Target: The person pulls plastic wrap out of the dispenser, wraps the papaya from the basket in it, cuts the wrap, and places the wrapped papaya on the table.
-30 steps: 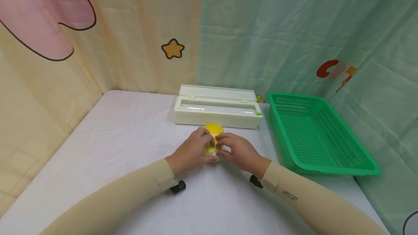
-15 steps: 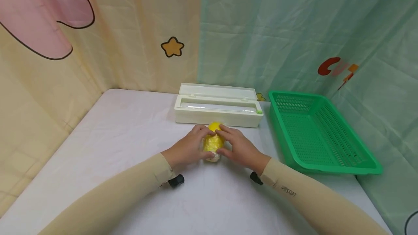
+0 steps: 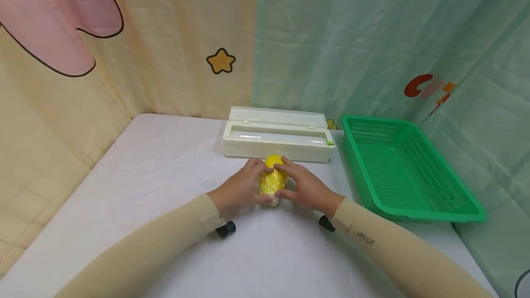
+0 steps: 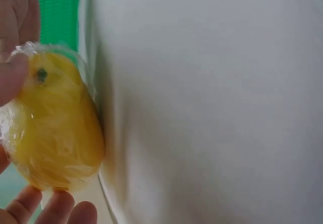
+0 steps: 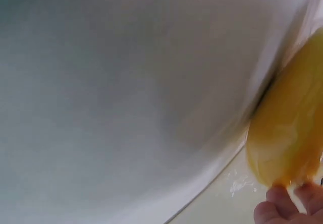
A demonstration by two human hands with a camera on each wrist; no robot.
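Note:
A yellow lemon [image 3: 273, 180] wrapped in clear cling film lies on the table between both hands. In the left wrist view the lemon [image 4: 63, 128] shows a dark stem scar, and crinkled film bunches at the end by a thumb. My left hand [image 3: 239, 188] holds it from the left, thumb low and fingers at the far side. From the right, my right hand [image 3: 309, 188] holds it likewise with bent fingers. The right wrist view catches the lemon [image 5: 290, 128] at its edge, with fingertips [image 5: 279, 199] touching the far end.
Just beyond the lemon stands a white cling film dispenser [image 3: 278, 151], lid raised and a film roll [image 3: 277, 137] inside. A green perforated basket [image 3: 374, 187] sits to the right. Curtains [image 3: 182, 59] hang behind the white-covered table [image 3: 165, 160].
The fingers have spread from over the middle of the lemon to its sides and ends, so more of it shows. The dispenser and basket stay in place.

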